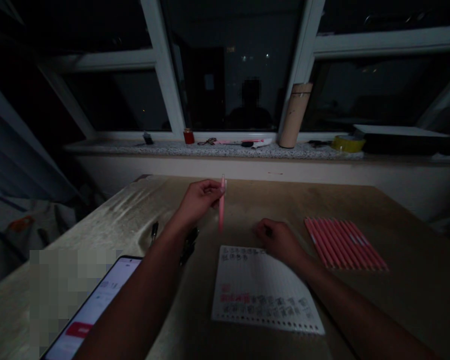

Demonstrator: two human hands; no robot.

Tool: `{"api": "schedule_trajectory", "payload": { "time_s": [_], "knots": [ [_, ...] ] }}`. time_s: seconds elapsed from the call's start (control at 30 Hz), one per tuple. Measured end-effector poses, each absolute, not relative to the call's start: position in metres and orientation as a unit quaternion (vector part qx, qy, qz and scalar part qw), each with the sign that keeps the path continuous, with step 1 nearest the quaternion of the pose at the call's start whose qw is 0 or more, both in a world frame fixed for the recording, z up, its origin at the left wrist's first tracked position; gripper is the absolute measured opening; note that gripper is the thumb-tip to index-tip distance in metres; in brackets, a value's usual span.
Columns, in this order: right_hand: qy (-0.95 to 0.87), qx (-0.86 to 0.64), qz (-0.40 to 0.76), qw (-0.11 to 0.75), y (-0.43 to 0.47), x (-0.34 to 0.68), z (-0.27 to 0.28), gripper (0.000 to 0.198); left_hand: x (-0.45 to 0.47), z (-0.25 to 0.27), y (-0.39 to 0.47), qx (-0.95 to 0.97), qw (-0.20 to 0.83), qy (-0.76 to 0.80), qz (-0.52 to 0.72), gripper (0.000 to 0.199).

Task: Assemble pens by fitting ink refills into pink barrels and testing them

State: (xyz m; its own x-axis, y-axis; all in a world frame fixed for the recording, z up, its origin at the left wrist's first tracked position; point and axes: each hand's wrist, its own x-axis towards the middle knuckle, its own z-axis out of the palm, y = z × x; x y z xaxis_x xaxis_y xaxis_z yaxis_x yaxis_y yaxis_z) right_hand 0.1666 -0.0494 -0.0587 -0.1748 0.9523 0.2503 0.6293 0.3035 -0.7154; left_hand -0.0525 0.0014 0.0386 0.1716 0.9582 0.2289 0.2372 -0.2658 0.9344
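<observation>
My left hand (199,199) holds a pink pen (222,205) upright above the wooden table (397,295), fingers pinched near its top. My right hand (279,240) rests with curled fingers at the top right edge of a lined notebook sheet (262,292) with small marks and pink stamps on it; whether it holds anything I cannot tell. A row of several pink pens (345,243) lies side by side to the right of that hand.
A lit phone (93,307) lies at the lower left. Dark pens (189,245) lie under my left forearm, another (154,232) further left. The window sill behind holds a cardboard tube (295,115), a red cup (188,136), yellow tape (348,144) and small items.
</observation>
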Motion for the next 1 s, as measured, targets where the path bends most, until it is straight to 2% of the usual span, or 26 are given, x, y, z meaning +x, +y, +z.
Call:
{"api": "schedule_trajectory", "payload": {
  "time_s": [0.17,0.37,0.43,0.63,0.87,1.0],
  "knots": [
    [-0.637,-0.480,0.399,0.452,-0.045,0.164,-0.054,0.033,-0.010,0.006,0.001,0.584,0.541,0.394,0.459,0.038],
    [-0.536,-0.419,0.536,0.500,-0.043,0.161,-0.051,0.033,0.017,-0.032,-0.004,0.568,0.548,0.374,0.486,0.033],
    [-0.512,-0.418,0.558,0.502,-0.044,0.159,-0.052,0.034,0.021,-0.041,-0.005,0.552,0.555,0.371,0.499,0.036],
    [-0.448,-0.400,0.613,0.513,-0.046,0.159,-0.059,0.031,0.021,-0.056,-0.007,0.547,0.567,0.334,0.519,0.065],
    [-0.422,-0.372,0.653,0.507,-0.044,0.160,-0.069,0.025,0.016,-0.060,-0.005,0.555,0.577,0.308,0.514,0.064],
    [-0.437,-0.354,0.650,0.511,-0.041,0.160,-0.075,0.022,0.015,-0.063,-0.002,0.554,0.583,0.303,0.511,0.057]
  ]
}}
